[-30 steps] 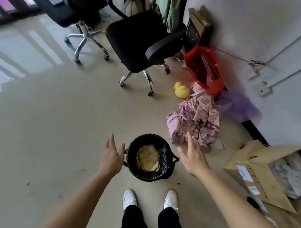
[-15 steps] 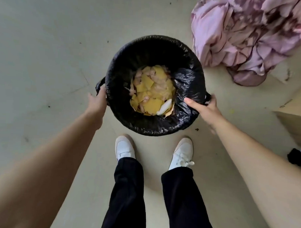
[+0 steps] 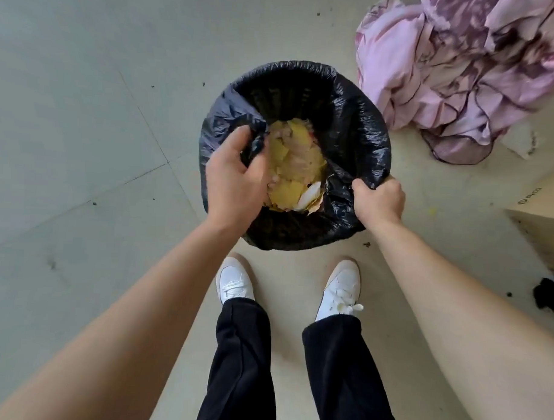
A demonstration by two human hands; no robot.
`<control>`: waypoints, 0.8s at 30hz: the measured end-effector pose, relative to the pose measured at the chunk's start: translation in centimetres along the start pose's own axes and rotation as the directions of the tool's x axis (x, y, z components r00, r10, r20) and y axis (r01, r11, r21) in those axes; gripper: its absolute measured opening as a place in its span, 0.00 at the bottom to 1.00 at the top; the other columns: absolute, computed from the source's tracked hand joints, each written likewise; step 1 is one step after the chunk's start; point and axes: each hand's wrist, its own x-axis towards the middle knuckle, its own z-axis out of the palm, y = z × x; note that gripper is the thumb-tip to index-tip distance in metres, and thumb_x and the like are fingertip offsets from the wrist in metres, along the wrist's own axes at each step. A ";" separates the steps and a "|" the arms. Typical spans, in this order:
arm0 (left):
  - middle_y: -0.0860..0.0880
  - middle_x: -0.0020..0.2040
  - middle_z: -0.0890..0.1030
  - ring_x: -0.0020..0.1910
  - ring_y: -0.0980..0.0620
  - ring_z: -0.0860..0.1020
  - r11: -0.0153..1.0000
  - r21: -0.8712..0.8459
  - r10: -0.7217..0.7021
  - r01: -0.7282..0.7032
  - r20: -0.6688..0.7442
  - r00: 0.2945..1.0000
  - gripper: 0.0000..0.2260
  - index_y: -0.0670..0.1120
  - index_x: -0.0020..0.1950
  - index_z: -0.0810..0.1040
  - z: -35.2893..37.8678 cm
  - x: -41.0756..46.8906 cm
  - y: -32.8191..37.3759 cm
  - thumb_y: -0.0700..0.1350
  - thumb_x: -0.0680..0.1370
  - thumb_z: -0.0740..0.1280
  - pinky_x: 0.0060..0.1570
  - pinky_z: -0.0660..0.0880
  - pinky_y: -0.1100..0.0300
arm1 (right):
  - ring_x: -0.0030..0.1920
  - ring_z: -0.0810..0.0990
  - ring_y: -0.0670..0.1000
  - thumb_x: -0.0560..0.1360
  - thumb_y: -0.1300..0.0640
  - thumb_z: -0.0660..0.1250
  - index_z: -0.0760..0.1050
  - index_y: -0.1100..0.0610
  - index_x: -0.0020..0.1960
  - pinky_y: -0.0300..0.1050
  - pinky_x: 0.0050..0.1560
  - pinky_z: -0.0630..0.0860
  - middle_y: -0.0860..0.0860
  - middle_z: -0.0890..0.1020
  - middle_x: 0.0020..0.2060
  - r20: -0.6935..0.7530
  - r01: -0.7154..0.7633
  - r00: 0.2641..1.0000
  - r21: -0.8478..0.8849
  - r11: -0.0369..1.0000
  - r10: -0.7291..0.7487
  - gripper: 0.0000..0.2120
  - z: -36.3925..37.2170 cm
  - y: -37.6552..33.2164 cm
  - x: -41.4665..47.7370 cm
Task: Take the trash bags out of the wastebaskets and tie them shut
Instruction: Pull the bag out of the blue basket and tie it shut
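Left hand (image 3: 236,180) gripping bunched edge of black trash bag (image 3: 360,128), fingers curling round plastic at bag's 9 o'clock side, edge hanging inward over yellow scraps (image 3: 297,166). Right hand (image 3: 378,202) clutching bag rim in fist at 4 o'clock. Bag standing open on floor, just beyond white shoes (image 3: 235,280). Pink cloth (image 3: 447,74) lying at bag's 1 o'clock.

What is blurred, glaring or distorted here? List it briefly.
Head view: wide-angle stretch swells both forearms toward the bottom corners; soft, even light, only faint shadows by the white shoes; small glints on the black trash bag; the left hand and right hand gripping it look slightly soft.
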 end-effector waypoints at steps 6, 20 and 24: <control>0.52 0.36 0.79 0.38 0.50 0.78 0.957 -0.106 0.286 -0.269 0.216 0.934 0.03 0.43 0.48 0.81 3.6 -3.1 8.4 0.39 0.77 0.69 0.41 0.76 0.55 | 0.48 0.79 0.60 0.72 0.43 0.61 0.78 0.55 0.56 0.46 0.45 0.68 0.55 0.81 0.47 0.088 0.083 0.994 -0.163 0.983 -0.069 0.21 -1.2 -0.8 -1.3; 0.50 0.35 0.73 0.35 0.52 0.69 0.911 -0.267 -0.380 0.314 -0.250 0.890 0.11 0.40 0.42 0.74 -7.9 -3.8 14.1 0.48 0.76 0.63 0.38 0.69 0.52 | 0.41 0.72 0.56 0.78 0.51 0.65 0.62 0.55 0.33 0.48 0.42 0.66 0.51 0.71 0.32 -0.179 0.373 0.926 0.302 0.877 -0.332 0.20 -17.9 -9.1 -10.8; 0.51 0.33 0.73 0.34 0.51 0.70 0.883 -0.223 -0.461 0.413 -0.253 0.850 0.11 0.42 0.40 0.75 -11.5 -6.0 18.3 0.48 0.77 0.63 0.36 0.69 0.55 | 0.33 0.79 0.49 0.75 0.51 0.68 0.62 0.51 0.36 0.46 0.41 0.75 0.59 0.77 0.33 -0.102 0.417 0.899 0.499 0.760 -0.427 0.16 -23.0 -13.6 -14.8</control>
